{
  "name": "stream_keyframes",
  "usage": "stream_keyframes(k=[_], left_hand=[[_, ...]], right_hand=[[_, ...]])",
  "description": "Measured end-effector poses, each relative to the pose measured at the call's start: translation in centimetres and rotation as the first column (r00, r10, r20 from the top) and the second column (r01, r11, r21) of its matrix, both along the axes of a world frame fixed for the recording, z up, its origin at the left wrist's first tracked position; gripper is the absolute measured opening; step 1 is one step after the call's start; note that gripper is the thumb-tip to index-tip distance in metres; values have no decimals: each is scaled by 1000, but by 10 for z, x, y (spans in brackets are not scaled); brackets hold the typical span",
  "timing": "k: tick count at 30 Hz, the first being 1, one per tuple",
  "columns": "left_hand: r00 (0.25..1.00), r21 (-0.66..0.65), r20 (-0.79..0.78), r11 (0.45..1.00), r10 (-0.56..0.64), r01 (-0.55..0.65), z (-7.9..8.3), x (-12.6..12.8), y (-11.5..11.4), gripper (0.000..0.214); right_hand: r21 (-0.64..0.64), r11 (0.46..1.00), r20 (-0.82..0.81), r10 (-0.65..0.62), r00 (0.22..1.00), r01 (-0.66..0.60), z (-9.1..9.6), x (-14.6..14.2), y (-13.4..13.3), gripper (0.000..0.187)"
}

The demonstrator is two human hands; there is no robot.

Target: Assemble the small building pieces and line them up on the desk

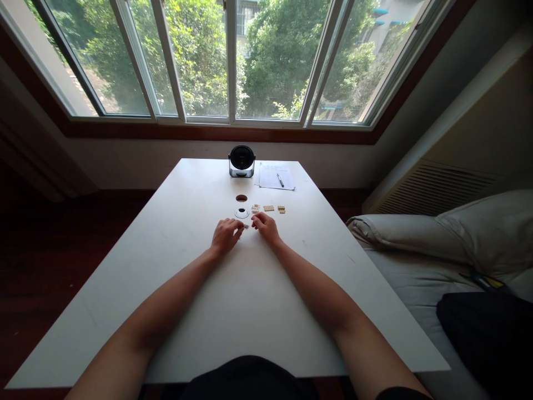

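Curling loosely, left hand (226, 233) pinches a grey piece (246, 226).

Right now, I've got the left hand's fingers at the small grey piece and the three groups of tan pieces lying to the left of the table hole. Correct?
Not quite: the tan pieces lie to the right of the table hole, as the head view shows. The left hand's fingers are at the small grey piece.

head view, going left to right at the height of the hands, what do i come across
Dark floor → left hand → small grey piece at its fingertips → right hand → pale cushion.
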State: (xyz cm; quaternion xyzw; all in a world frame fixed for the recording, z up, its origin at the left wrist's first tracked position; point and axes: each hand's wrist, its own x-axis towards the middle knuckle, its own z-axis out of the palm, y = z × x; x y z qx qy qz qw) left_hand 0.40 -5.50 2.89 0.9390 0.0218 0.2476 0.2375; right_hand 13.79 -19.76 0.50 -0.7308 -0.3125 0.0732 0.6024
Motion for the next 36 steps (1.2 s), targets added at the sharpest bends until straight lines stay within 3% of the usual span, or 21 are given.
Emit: stream_keyframes(k=[4,8,11,20,36], left_hand=[[996,42,57,997,66,-68,2,-2,9,16],[993,70,101,996,54,-61,1,-3,5,17],[991,20,125,998,50,-53,-1,-2,3,11],[991,-258,121,966,49,-16,-5,2,3,9],[988,-309,143,951,52,-5,-5,3,3,6]], right_hand=[[5,984,-33,179,983,-179,1,-10,5,35],[84,956,-75,288,955,-282,0,-12,7,37],[134,936,-106,340,934,-325,-1,-11,7,34],[167,939,-71,317,946,-302,-3,-11,9,34],[177,934,-81,327,941,-310,-7,-8,11,28]])
